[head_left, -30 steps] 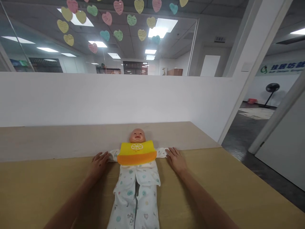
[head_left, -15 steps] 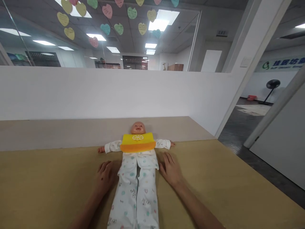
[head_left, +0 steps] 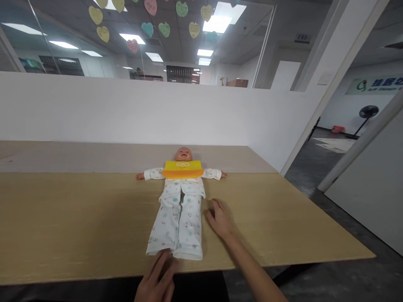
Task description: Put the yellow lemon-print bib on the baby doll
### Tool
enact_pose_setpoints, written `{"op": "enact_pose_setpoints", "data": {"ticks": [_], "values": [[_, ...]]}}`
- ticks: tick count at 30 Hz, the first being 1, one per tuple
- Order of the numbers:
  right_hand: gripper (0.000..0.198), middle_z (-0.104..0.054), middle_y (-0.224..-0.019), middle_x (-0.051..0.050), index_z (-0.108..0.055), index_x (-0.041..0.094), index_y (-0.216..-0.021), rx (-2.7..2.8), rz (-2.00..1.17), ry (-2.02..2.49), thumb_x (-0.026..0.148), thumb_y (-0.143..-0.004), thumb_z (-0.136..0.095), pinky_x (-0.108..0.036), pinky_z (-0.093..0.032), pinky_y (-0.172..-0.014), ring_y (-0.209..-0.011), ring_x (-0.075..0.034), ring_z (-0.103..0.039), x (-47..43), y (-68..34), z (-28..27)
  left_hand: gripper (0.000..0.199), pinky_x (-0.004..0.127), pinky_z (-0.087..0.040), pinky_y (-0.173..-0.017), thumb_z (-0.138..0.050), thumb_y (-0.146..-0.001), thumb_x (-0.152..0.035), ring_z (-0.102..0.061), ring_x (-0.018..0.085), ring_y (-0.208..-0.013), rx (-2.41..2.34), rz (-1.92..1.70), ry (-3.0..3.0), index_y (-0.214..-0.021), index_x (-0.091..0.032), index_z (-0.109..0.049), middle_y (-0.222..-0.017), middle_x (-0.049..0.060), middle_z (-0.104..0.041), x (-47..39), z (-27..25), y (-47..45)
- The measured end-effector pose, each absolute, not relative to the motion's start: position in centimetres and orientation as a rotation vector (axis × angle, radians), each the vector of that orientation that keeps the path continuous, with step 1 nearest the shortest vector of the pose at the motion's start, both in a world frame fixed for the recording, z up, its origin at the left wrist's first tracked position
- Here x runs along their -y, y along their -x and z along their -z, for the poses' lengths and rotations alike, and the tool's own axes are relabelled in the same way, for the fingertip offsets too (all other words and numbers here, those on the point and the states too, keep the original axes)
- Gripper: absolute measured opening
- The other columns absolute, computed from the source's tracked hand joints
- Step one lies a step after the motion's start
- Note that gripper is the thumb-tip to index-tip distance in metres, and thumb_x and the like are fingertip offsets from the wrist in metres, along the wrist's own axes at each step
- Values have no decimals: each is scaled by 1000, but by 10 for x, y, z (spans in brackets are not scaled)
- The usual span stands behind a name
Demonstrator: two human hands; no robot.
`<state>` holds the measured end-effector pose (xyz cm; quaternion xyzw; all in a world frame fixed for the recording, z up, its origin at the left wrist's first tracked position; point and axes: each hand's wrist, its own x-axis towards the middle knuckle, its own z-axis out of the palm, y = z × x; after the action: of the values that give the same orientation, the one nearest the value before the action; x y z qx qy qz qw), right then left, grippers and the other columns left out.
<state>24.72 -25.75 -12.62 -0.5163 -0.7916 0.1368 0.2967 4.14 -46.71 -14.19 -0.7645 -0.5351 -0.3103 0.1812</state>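
Directly beyond left fingers (head_left: pixel 159 263) lies the doll (head_left: pixel 189 205) (face-up).

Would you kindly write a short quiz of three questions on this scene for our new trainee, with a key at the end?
1. Fill in the blank: The bib on the doll is yellow above and ____ along its lower edge.
2. True or false: The doll is lying face down.
3. Which of the person's hands is nearer the trouser hems?

Key
1. Orange.
2. False; its face is turned up.
3. The left hand; the right hand is farther up, beside the trousers.
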Motion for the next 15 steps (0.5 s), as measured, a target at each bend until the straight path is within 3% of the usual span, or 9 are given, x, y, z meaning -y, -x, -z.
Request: {"op": "enact_pose_setpoints", "data": {"ticks": [6, 9, 15], "values": [[36, -61, -116, -16, -57, 8, -115, 2060, -383, 1387, 17, -81, -47, -33, -39, -98, -115, -25, -51, 258, -247, 123, 49, 43, -55, -84, -59, -76, -35, -60, 29, -107, 1420, 614, 1993, -124, -28, -57, -116, 11, -63, 449, 150, -53], [34, -62, -114, -15, -59, 8, -111, 2052, -383, 1398, 15, -80, -48, -32, -40, -97, -112, -24, -53, 259, -247, 120, 49, 41, -53, -83, -60, -74, -33, -60, 28, -103, 1453, 538, 1992, -123, -27, -58, -111, 11, -63, 446, 151, -50], [33, -64, -111, -14, -61, 8, -109, 2070, -383, 1409, 12, -79, -48, -30, -39, -96, -110, -23, -55, 260, -246, 116, 61, 55, -45, -84, -58, -68, -14, -56, 36, -100, 1656, 337, 2007, -126, -33, -54, -114, 9, -61, 446, 149, -62]]}}
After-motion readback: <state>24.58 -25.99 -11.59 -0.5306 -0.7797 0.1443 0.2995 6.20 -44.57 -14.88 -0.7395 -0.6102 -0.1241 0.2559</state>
